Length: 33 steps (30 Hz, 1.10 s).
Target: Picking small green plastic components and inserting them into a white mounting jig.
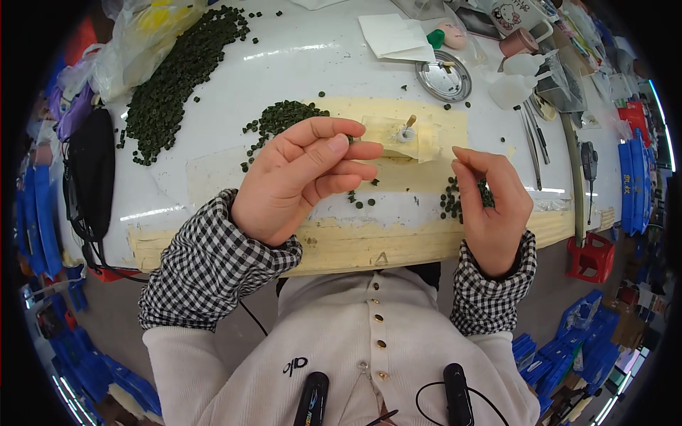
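Note:
My left hand (302, 174) is raised over the near side of the work surface, its thumb pressed toward the curled index and middle fingers. Anything in that grip is too small or hidden to make out. Opposite it, my right hand (495, 199) has thumb and forefinger pinched together, and I cannot tell what is between them. Between the hands stands a small white pot (405, 135) with a brown stick in it, on a block covered in yellowish tape (428, 142). Small dark green pieces form a pile (284, 117) behind my left hand and a smaller group (450, 199) beside my right.
A large heap of green pieces (181, 78) spreads at the far left beside a clear plastic bag (135, 53). A round metal lid (444, 77), white paper (396, 37) and a mug (522, 18) are at the far right. Tweezers (531, 142) lie right; a black pouch (92, 174) lies left.

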### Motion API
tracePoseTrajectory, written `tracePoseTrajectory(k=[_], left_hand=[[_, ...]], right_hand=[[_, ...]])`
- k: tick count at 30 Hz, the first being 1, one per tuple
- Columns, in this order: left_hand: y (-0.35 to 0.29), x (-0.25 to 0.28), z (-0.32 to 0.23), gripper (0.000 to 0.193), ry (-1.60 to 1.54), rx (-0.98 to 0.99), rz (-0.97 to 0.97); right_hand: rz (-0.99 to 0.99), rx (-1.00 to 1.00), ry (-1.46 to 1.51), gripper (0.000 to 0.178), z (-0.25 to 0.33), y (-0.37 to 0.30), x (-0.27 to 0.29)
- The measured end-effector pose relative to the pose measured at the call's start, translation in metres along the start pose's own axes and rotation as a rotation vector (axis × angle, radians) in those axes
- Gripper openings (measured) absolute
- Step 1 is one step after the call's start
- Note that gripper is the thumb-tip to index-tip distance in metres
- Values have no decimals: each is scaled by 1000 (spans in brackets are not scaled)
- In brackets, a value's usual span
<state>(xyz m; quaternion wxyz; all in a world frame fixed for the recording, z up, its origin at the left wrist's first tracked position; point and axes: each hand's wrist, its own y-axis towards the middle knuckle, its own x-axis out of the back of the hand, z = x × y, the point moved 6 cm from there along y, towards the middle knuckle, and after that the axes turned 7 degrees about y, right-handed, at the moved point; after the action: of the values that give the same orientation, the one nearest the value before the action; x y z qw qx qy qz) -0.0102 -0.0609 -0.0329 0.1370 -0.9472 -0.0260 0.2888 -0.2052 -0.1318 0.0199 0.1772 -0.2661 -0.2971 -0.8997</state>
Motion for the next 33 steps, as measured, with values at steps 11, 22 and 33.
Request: tracePoseTrajectory(k=[11, 22, 33], left_hand=[[-4, -8, 3, 21, 1, -8, 127], [-10, -12, -4, 18, 271, -152, 67], [-16, -17, -8, 16, 378, -240, 63]], right_hand=[[211, -223, 639, 16, 11, -5, -22], [285, -276, 933, 20, 9, -9, -42], [190, -239, 812, 16, 14, -8, -46]])
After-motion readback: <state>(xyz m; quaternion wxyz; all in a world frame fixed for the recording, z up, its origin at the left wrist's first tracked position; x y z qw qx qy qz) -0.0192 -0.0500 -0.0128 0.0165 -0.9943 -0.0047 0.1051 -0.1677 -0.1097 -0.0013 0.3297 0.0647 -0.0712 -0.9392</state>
